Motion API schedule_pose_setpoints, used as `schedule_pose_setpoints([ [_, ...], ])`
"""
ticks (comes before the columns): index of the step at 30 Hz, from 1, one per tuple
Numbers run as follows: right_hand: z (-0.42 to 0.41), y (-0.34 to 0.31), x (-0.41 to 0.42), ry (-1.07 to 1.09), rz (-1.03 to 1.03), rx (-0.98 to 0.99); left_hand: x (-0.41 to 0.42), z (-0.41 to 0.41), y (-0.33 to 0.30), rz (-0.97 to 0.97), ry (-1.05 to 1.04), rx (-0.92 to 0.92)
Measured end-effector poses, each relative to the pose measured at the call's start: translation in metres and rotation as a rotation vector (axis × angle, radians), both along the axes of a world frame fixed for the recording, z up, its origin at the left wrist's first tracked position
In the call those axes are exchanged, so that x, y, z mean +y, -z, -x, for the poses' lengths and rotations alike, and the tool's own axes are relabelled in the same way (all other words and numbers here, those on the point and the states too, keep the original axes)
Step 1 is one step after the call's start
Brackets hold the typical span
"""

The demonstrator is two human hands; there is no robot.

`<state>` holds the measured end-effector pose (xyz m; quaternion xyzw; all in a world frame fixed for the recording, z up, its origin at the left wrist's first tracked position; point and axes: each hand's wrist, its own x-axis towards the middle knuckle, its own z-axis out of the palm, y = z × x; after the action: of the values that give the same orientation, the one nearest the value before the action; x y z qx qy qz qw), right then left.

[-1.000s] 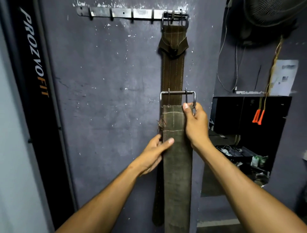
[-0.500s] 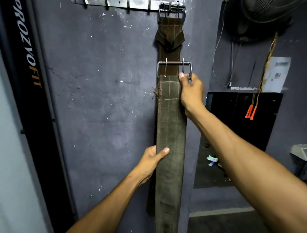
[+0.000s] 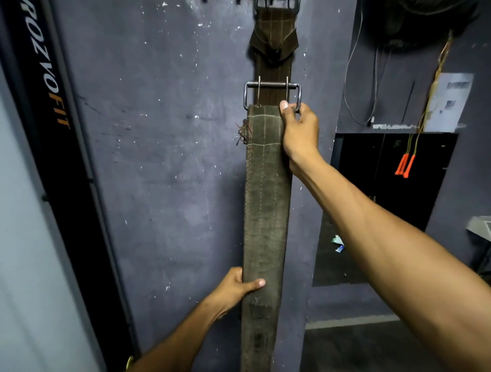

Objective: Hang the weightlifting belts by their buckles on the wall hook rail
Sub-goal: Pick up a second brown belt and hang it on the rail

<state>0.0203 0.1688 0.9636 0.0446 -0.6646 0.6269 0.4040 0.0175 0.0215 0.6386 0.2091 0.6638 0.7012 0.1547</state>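
I hold an olive-green weightlifting belt [image 3: 265, 201] upright against the grey wall. Its steel double-prong buckle [image 3: 272, 91] points up. My right hand [image 3: 299, 130] grips the belt's top right corner just under the buckle frame. My left hand [image 3: 239, 288] clasps the belt's left edge lower down, thumb across its front. Behind it a brown belt [image 3: 273, 34] hangs from its own buckle [image 3: 276, 3] at the top edge of the frame. The hook rail itself is almost out of view above.
A black upright panel with PROZVOFIT lettering [image 3: 50, 87] stands at the left. To the right, a dark opening [image 3: 393, 170] in the wall, hanging cords with orange handles [image 3: 405, 166], a loose cable [image 3: 356, 79] and a fan [image 3: 419, 21] above.
The view has tilted down, so the rail has slid off the top of the frame. My right hand has lifted the buckle end higher along the hanging belt, while my left hand has slid lower down the belt.
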Motion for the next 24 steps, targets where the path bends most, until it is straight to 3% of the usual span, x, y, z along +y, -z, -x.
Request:
schedule_pose_setpoints([
  [4, 0.004, 0.009, -0.003, -0.029, -0.021, 0.009, -0.003, 0.005, -0.024, -0.006, 0.001, 0.029],
  [8, 0.01, 0.041, -0.003, -0.055, -0.05, -0.042, 0.003, 0.01, -0.118, -0.238, 0.013, 0.118],
  [13, 0.009, 0.077, -0.016, -0.075, -0.106, -0.109, 0.007, 0.023, -0.231, -0.421, -0.31, 0.24],
  [16, 0.002, 0.09, -0.02, -0.143, -0.121, -0.119, 0.008, 0.027, -0.241, -0.43, -0.455, 0.257],
  [19, -0.011, 0.113, -0.011, -0.318, -0.049, -0.1, 0.007, 0.031, -0.237, -0.462, -0.448, 0.276],
  [24, -0.022, 0.165, -0.005, -0.55, -0.09, -0.288, 0.01, 0.035, -0.25, -0.481, -0.456, 0.306],
])
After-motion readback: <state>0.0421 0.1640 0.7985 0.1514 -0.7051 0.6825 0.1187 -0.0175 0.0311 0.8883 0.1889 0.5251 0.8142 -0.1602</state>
